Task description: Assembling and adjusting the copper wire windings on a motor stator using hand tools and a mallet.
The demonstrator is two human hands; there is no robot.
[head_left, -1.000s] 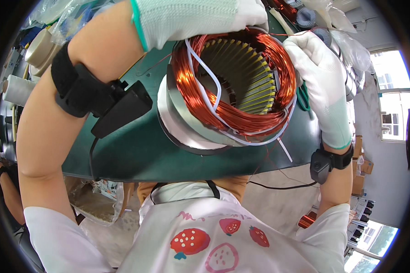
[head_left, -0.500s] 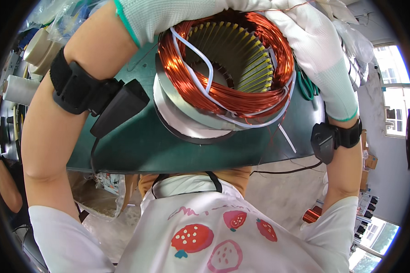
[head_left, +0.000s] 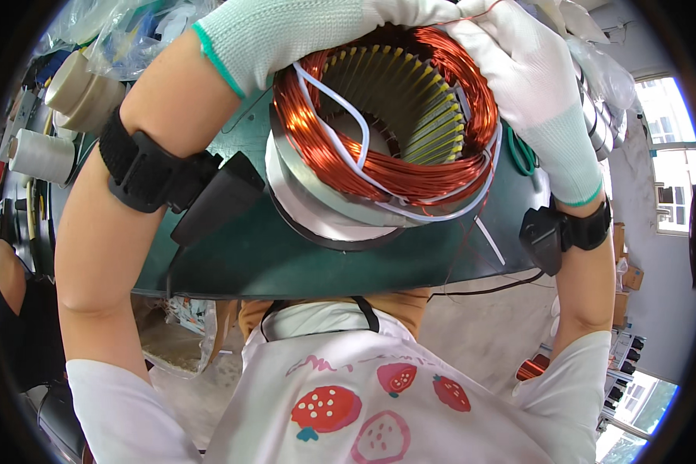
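A motor stator point(head_left: 317, 185) with a thick ring of copper windings point(head_left: 410, 179) stands on a round white base point(head_left: 309, 213). Yellow-edged slot liners point(head_left: 441, 139) line its bore, and a white sleeve point(head_left: 336, 97) loops over the coils. Both my hands wear white knit gloves at the far side of the windings. My left hand point(head_left: 410, 11) reaches across from the left, its fingertips closed on a thin copper wire point(head_left: 479, 14). From the right, my right hand point(head_left: 506, 42) pinches the same wire close by. The top edge cuts off part of the fingers.
The green table point(head_left: 348, 274) carries green-handled scissors point(head_left: 523, 155) and a thin white strip point(head_left: 490, 241) right of the stator. Spools of white thread point(head_left: 42, 156) and plastic bags point(head_left: 143, 46) sit at the left. A black cable point(head_left: 487, 291) hangs past the table's front edge.
My left arm has shifted slightly right in the view. The stator appears a little lower and further right. Both hands stay at the copper wire.
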